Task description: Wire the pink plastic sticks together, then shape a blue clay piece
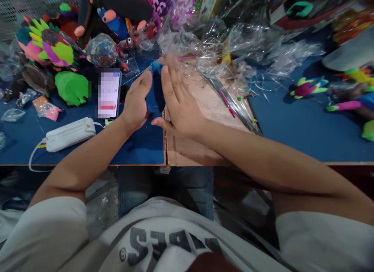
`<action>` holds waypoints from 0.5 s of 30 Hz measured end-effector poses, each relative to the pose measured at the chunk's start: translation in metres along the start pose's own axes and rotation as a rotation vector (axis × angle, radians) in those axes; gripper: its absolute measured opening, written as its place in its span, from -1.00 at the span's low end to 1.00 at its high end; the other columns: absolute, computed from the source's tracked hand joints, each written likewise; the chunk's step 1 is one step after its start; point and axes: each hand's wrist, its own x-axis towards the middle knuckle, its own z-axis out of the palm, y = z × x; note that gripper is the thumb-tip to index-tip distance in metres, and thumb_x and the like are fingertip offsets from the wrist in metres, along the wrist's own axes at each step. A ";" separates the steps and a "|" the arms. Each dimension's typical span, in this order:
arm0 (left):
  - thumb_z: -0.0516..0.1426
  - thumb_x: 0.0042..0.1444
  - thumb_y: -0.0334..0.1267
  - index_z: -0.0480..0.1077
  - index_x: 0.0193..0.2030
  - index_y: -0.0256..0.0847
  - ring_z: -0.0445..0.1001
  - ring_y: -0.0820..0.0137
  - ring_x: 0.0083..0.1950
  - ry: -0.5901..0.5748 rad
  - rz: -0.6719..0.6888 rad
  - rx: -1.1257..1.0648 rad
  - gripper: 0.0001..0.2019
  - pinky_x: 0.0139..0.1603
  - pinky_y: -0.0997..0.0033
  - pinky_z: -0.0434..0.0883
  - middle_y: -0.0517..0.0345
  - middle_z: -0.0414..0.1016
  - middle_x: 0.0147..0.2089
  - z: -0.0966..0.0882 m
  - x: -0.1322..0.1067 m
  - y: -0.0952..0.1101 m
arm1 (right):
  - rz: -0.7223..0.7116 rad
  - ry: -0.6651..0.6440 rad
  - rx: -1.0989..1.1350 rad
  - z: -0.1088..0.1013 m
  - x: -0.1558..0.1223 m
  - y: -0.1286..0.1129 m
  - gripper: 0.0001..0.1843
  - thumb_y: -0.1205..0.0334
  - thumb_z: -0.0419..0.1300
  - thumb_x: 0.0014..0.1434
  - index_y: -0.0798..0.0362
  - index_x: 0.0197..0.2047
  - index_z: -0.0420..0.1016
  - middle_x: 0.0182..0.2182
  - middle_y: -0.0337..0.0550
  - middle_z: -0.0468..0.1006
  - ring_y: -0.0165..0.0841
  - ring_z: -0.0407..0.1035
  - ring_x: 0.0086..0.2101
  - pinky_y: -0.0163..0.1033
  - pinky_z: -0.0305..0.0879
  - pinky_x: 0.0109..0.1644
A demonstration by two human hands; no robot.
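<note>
A lump of blue clay [155, 90] is pressed between my two palms, above the middle of the table. My left hand [136, 103] cups it from the left, fingers curled against it. My right hand [179, 98] lies against its right side with fingers stretched upward and flat. Both hands hover over the seam between the blue table cover [140, 143] and a bare wooden board [201, 108].
A phone [108, 93] stands left of my hands, with a white power bank [69, 133] and cable in front of it. Colourful clay figures [49, 50] crowd the back left. Crumpled clear plastic wrap [233, 50] covers the back centre. More clay pieces [309, 87] lie at right.
</note>
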 end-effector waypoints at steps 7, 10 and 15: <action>0.16 0.48 0.37 0.42 0.54 0.05 -0.19 0.14 0.91 0.040 0.039 0.170 -0.32 0.93 0.08 -0.12 0.27 0.14 0.82 0.011 -0.009 -0.029 | -0.119 0.046 0.077 0.014 -0.001 0.002 0.33 -0.70 -0.11 0.44 -0.12 0.79 -0.76 0.82 0.03 -0.37 0.30 -0.48 0.75 0.56 -0.35 0.82; 0.08 0.45 0.46 0.17 0.70 0.15 -0.42 0.17 0.92 0.028 0.124 0.221 -0.18 0.94 0.07 -0.28 0.41 -0.13 0.88 0.023 -0.018 -0.028 | -0.239 0.086 0.167 0.015 0.000 0.004 0.25 -0.72 -0.24 0.43 -0.24 0.78 -0.80 0.82 -0.14 -0.46 0.25 -0.50 0.75 0.52 -0.33 0.83; 0.01 0.35 0.59 -0.01 0.77 0.29 -0.37 0.16 0.93 -0.061 0.141 0.381 -0.03 0.91 0.09 -0.13 0.37 0.09 0.82 0.030 -0.030 -0.012 | -0.090 -0.023 0.185 0.022 -0.015 0.012 0.36 -0.91 -0.17 0.23 -0.38 0.82 -0.45 0.76 -0.15 -0.04 0.32 -0.01 0.69 0.53 0.13 0.73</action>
